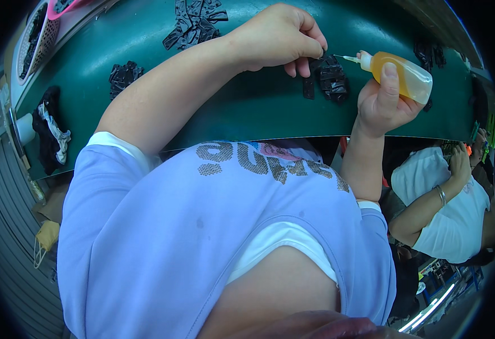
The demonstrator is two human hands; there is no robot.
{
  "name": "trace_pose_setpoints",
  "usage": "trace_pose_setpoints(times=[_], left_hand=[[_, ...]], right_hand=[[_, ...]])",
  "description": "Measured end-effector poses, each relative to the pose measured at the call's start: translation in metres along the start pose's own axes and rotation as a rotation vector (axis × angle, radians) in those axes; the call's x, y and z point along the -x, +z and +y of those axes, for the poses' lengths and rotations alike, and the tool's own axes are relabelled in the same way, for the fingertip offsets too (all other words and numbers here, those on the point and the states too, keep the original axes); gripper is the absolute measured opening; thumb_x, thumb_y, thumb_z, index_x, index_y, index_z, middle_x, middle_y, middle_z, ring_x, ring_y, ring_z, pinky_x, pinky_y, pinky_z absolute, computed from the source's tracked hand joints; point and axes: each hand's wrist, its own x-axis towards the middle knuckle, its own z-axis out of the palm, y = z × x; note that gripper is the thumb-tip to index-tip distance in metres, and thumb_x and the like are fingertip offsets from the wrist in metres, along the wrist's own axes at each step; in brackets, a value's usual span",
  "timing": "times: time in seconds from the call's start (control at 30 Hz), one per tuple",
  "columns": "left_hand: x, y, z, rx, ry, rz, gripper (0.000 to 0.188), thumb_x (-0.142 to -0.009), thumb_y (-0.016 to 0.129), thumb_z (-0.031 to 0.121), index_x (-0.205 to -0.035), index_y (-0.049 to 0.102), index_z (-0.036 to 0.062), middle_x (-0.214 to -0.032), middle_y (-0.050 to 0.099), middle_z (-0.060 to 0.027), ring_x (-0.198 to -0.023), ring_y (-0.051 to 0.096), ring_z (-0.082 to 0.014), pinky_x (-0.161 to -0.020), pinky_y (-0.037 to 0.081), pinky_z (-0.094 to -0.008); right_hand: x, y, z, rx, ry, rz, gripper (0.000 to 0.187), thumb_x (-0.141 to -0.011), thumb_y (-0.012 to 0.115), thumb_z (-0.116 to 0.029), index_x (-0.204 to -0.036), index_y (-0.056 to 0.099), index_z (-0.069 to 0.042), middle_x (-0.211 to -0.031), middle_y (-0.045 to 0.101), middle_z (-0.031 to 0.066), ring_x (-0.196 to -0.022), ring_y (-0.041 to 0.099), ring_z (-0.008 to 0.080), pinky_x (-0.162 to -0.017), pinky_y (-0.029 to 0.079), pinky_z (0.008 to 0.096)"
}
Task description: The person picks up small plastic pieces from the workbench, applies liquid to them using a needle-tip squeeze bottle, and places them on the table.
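Note:
My left hand [286, 39] reaches across the green work table, thumb and fingers pinched on a small flat black part [309, 86] that hangs below the fingertips. In my right hand [387, 103] is a squeeze bottle [404, 76] with a thin needle tip, partly filled with amber liquid. The bottle lies tilted on its side, its tip pointing left, close to the part at my left fingertips. Whether the tip touches the part I cannot tell. Just beside it, a pile of glossy black parts [334, 80] rests on the table.
More black parts lie in a large heap [193, 22], a smaller heap [125, 76] and a far-right heap [428, 53]. A white basket [45, 45] stands at the upper left, near a bundled black and white cloth [49, 130]. At right, a co-worker in white [437, 198] works alongside.

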Motion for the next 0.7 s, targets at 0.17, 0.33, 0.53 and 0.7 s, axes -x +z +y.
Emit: trace_pose_setpoints(times=[0.17,0.33,0.53,0.7], left_hand=[[0.001,-0.001,0.002,0.010,0.008,0.020,0.012,-0.084,0.059,0.005,-0.089,0.063,-0.0056,-0.070,0.062,-0.0069,-0.053,0.061,-0.0125,-0.044,0.049,-0.0234],[0.000,0.001,0.002,0.014,0.020,0.026,0.013,-0.083,0.058,0.004,-0.089,0.062,-0.0063,-0.069,0.062,-0.0074,-0.053,0.061,-0.0131,-0.044,0.049,-0.0236],[-0.001,0.000,-0.001,0.029,0.049,0.019,0.013,-0.083,0.058,0.003,-0.089,0.062,-0.0070,-0.069,0.062,-0.0081,-0.052,0.061,-0.0132,-0.043,0.049,-0.0234],[-0.003,0.001,-0.001,0.021,0.031,0.029,0.013,-0.083,0.058,0.003,-0.089,0.063,-0.0072,-0.068,0.062,-0.0078,-0.051,0.060,-0.0131,-0.042,0.048,-0.0237]], right_hand=[[0.005,-0.005,0.003,-0.107,0.062,-0.064,0.019,-0.082,0.065,-0.003,-0.100,0.058,-0.003,-0.092,0.064,0.0083,-0.084,0.067,0.0190,-0.077,0.059,0.0399],[0.008,-0.001,-0.004,-0.062,0.102,-0.139,0.031,-0.078,0.072,-0.001,-0.100,0.050,-0.003,-0.092,0.061,0.0075,-0.079,0.062,0.0122,-0.074,0.051,0.0249],[0.007,0.003,-0.007,-0.009,0.070,-0.158,0.032,-0.079,0.072,-0.002,-0.101,0.050,-0.002,-0.091,0.062,0.0077,-0.079,0.062,0.0123,-0.074,0.051,0.0244],[0.008,0.003,-0.006,-0.004,0.045,-0.177,0.033,-0.079,0.072,-0.002,-0.102,0.050,-0.002,-0.092,0.062,0.0079,-0.080,0.062,0.0122,-0.074,0.051,0.0244]])
